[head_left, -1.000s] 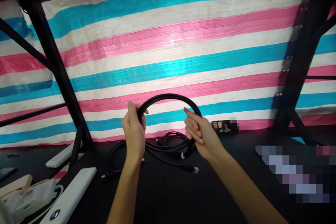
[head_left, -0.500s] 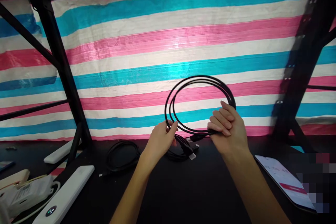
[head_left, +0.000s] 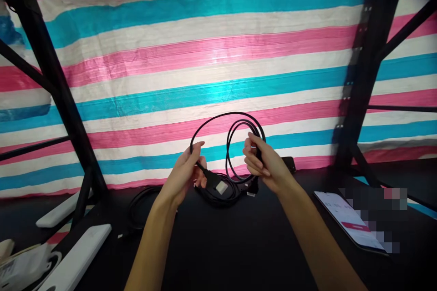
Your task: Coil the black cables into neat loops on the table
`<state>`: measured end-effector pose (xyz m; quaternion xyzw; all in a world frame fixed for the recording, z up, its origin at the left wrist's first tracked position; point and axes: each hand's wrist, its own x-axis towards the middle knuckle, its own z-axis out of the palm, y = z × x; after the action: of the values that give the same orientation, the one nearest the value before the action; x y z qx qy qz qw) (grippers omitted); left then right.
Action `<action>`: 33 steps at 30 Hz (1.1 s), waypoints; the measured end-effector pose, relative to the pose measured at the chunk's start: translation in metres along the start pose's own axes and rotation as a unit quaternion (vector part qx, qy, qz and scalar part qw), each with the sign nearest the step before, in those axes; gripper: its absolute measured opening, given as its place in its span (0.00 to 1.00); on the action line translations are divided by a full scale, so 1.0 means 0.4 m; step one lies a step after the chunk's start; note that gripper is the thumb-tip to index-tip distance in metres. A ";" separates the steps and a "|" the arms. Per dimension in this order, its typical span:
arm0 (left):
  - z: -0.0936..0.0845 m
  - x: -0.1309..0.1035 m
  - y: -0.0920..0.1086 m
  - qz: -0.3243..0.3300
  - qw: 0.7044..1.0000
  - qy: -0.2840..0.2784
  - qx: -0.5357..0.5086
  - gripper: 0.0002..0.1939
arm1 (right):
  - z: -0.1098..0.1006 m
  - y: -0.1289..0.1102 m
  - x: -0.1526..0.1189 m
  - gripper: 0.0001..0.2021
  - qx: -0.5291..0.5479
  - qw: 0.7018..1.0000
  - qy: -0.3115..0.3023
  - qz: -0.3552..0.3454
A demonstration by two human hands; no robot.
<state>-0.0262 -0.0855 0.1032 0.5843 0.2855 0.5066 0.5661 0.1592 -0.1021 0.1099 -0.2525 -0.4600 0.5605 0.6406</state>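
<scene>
My right hand (head_left: 261,159) is closed round the coils of a black cable (head_left: 228,145), held up above the dark table. A single length of that cable arcs over to my left hand (head_left: 186,168), whose thumb and fingers pinch it close to a black plug with a pale metal end (head_left: 221,186). Below and between the hands, another coiled black cable (head_left: 216,199) lies on the table. A further coiled black cable (head_left: 134,209) rests left of my left hand, partly hidden by the forearm.
Long white devices (head_left: 80,257) and a white adapter (head_left: 25,266) lie at left. A lit phone (head_left: 351,223) lies at right; a small black object (head_left: 289,163) is behind my right hand. Black frame posts (head_left: 61,91) stand before a striped sheet (head_left: 218,63).
My left hand has pulled a length out of the coil and now holds it near a plug. The coil in my right hand is smaller and lower. The view has shifted right.
</scene>
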 end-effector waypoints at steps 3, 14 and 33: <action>-0.005 -0.006 0.013 -0.014 0.999 -0.007 -0.048 0.25 | 0.007 0.017 0.001 0.18 -0.062 0.998 0.006 -0.023; 0.024 0.003 -0.014 -0.087 0.968 -0.152 -0.177 0.09 | 0.051 0.044 -0.017 0.21 -0.180 0.981 -0.050 -0.048; 0.044 0.026 -0.057 -0.017 0.982 -0.035 0.183 0.26 | 0.031 0.013 -0.033 0.21 -0.005 0.989 -0.141 0.040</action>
<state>-0.0014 -0.0780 0.0872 0.6905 0.3634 0.4156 0.4673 0.1466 -0.1158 0.1069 -0.1922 -0.5380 0.6139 0.5448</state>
